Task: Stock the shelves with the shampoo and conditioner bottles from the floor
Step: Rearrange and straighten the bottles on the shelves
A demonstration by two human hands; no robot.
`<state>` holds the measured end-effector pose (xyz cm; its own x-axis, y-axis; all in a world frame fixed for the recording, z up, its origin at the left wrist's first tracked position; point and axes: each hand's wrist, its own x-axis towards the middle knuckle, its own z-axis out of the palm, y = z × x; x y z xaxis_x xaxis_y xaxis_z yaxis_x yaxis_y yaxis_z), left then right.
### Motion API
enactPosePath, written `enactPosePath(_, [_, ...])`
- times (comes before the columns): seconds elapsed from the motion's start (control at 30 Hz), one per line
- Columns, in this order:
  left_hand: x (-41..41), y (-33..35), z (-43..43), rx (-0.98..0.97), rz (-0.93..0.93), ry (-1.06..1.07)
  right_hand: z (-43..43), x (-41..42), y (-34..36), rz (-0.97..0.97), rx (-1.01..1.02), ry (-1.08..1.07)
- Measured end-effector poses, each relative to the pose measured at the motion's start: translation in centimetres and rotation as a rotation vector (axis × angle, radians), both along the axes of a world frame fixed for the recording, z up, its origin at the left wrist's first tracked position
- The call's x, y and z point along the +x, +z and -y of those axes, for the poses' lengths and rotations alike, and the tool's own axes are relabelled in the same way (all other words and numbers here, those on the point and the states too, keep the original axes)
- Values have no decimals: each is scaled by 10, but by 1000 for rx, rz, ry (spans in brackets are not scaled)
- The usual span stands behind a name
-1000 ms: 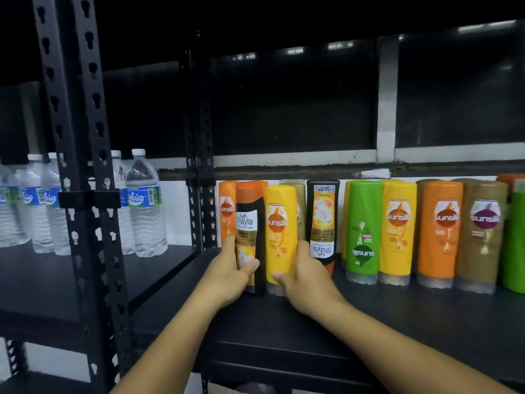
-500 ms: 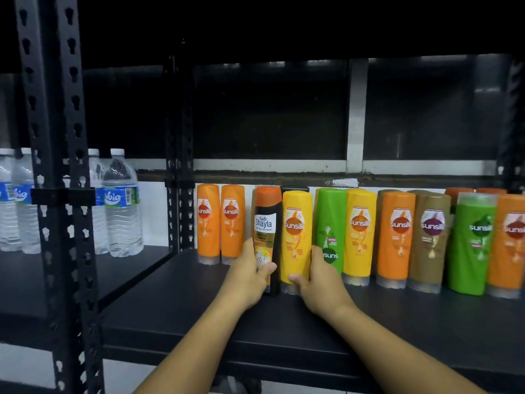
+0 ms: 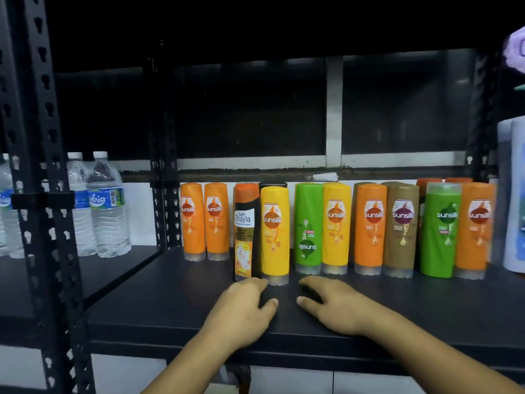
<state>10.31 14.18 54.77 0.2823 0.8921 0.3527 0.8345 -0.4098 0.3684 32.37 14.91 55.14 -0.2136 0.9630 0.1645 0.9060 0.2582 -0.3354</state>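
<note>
Black metal shelf fills the lower view, its front edge nearest the camera. Two bare forearms reach in over that edge. The left hand and right hand lie palm down, low over the shelf, side by side with a small gap between them. The fingers of both are loosely curled and hold nothing. Whether the palms rest on the shelf cannot be told. The left fingertips come right up to the clear cap of a yellow bottle; contact is unclear. That bottle stands upright on its cap. A black bottle with an orange top, labelled Safi Shayla, stands upright against its left side. These two sit forward of the others. Just behind the yellow bottle, the dark top of another bottle shows. Further back on the left stand two orange bottles, side by side. To the right runs a close row, all upright: a green bottle with its label upside down, a second yellow, an orange, a brown bottle, a second green and a last orange. More orange tops peek out behind. White bottles blur at the right edge. On the left, past a perforated black post, water bottles stand on a neighbouring shelf. Dark panes in a white frame form the backdrop.
</note>
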Motion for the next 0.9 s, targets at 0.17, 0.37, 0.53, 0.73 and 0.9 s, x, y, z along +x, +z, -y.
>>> enactPosePath(0.17, [53,3,-12,-53,-146,-207,24,44,3,94,-47,1])
enactPosePath(0.37, [128,9,-36,-128,-246,-351,44,108,3,107,-75,-149])
enactPosePath(0.53, [148,4,-49,-182,-234,-372,50,141,9,61,8,-252])
enactPosePath(0.73, [147,4,-44,-192,-290,-355,22,134,65,-67,400,-283])
enactPosePath(0.9, [144,4,-42,-211,-264,-343,-16,117,111,-28,560,-238])
